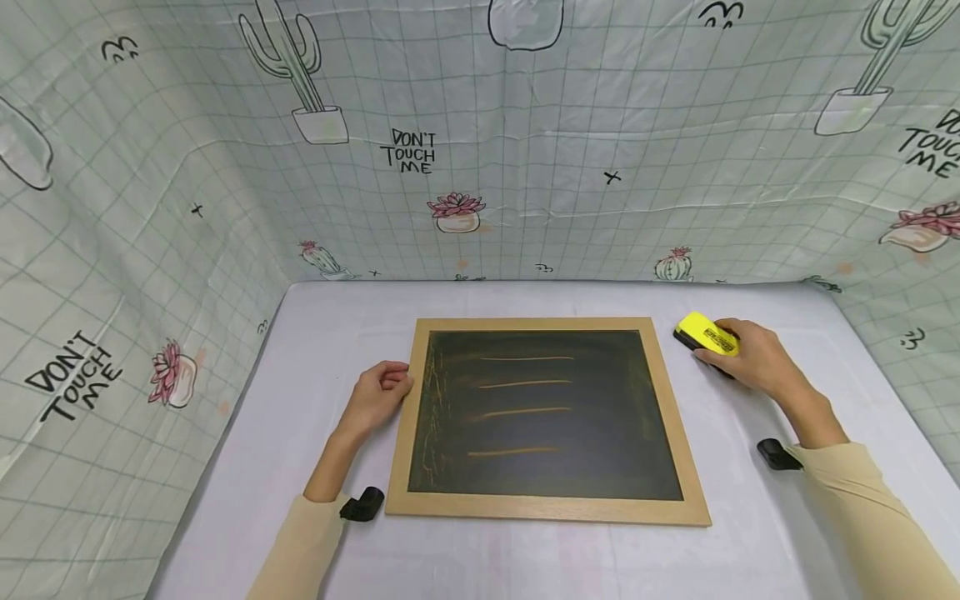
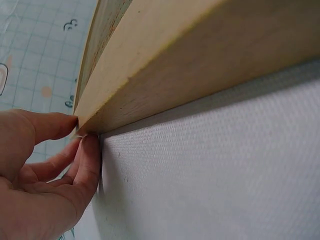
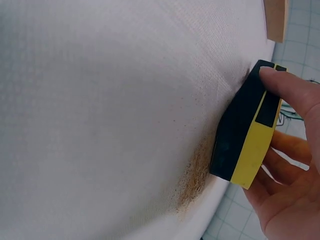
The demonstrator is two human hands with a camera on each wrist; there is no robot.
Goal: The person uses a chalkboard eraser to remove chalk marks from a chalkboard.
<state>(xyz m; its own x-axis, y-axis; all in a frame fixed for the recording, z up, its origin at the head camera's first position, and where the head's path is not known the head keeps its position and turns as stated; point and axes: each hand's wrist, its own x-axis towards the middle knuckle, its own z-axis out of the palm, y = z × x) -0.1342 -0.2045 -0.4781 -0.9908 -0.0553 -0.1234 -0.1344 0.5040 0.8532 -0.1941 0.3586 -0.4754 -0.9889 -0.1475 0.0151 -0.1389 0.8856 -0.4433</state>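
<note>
Four Lines on the Board, Eraser Off to the Right

And here's the picture: the chalkboard (image 1: 546,429) lies in mid-desk (image 1: 525,562), four orange-brown chalk lines (image 1: 527,384) stacked across it, fainter marks (image 1: 432,408) down its left side. The left hand (image 1: 375,398) is at the wooden frame (image 1: 547,507), thumb and fingers together, pinching its left edge. Out past the upper right corner, the right hand (image 1: 763,360) has its grip closed round the yellow-and-black eraser (image 1: 705,333), well apart from those lines. The eraser tilts, and look at the right wrist view: a patch of brown dust (image 3: 195,175) just beside it on the white cloth! Whether its edge touches the cloth, I can't tell.

What does good wiping call for here? Shed loose dust away from the board first, I'd say. Then felt flat, pressure even, long overlapping strokes along each line. That left-hand pinch should stay firm, or the frame may slide; tilt the eraser and it likely smears.
</note>
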